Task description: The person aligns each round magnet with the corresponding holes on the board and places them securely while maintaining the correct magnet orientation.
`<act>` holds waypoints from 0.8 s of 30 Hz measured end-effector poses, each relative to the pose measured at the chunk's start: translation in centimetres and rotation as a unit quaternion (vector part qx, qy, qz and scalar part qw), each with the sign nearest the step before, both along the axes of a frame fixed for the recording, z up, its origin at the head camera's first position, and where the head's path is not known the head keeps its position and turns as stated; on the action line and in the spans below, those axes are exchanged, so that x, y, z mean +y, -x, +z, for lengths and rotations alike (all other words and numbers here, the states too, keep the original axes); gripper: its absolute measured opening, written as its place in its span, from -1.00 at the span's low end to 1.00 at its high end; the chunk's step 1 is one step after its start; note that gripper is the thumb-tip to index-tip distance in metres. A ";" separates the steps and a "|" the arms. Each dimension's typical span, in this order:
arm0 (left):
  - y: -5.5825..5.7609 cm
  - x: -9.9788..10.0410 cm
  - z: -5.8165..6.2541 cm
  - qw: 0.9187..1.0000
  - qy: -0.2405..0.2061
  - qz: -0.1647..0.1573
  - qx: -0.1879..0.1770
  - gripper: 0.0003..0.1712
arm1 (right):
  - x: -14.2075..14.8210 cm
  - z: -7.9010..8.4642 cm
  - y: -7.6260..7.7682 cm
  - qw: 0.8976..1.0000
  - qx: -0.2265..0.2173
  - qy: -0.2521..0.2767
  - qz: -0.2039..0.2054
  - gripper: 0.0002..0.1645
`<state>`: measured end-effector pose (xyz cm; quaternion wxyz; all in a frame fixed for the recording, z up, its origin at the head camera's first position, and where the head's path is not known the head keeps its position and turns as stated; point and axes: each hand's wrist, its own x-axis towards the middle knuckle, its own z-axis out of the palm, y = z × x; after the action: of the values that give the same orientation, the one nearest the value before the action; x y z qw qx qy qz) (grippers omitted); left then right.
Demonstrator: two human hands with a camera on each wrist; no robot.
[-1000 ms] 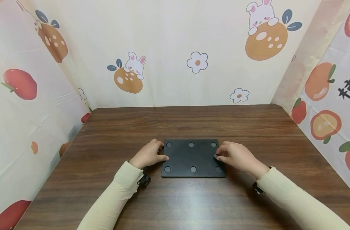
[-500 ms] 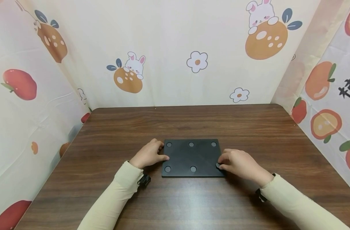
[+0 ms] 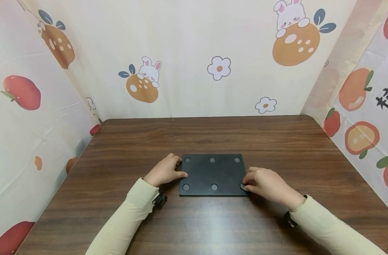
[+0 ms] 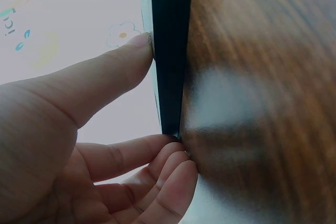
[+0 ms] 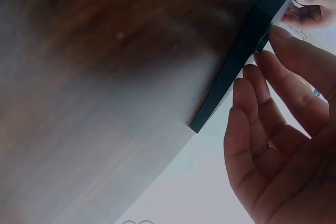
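A flat black rectangular board (image 3: 213,173) lies on the wooden table, with round recess-like circles along its far and near edges. My left hand (image 3: 164,171) holds the board's left side, thumb on the top face and curled fingertips at its edge, as the left wrist view (image 4: 131,66) also shows. At the near right corner, my right hand (image 3: 268,184) pinches a small dark disc (image 3: 243,186) between thumb and index finger. The disc sits right at the corner circle, which the fingers largely cover. In the right wrist view the other fingers (image 5: 241,129) curl loosely beside the board's edge.
The brown wood-grain table (image 3: 143,138) extends around the board on every side. A pale curtain (image 3: 187,42) printed with rabbits, fruit and flowers stands behind it, with similar printed sheets at left and right. A dark wrist strap (image 3: 160,200) shows below the left cuff.
My right hand has moved the disc toward me along the board's right side, from its middle to the near right corner. The left hand and the board have stayed put.
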<state>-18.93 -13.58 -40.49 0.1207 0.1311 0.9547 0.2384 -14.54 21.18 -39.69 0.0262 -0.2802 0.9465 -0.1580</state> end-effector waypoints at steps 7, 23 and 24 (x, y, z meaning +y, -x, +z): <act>0.0 0.0 0.0 1.000 0.002 -0.002 0.001 -0.31 | 0.1 0.0 -0.2 1.000 0.001 0.006 0.000 -0.89; -0.1 0.0 0.0 1.000 0.004 -0.003 0.004 -0.31 | 0.0 0.1 -0.3 1.000 0.003 0.009 -0.001 -0.87; -0.1 0.0 0.0 1.000 0.003 -0.003 0.003 -0.31 | 0.0 0.0 -0.3 1.000 0.002 0.008 0.000 -0.87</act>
<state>-18.85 -13.61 -40.45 0.1186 0.1345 0.9554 0.2344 -14.26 21.15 -39.64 0.0216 -0.2806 0.9452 -0.1654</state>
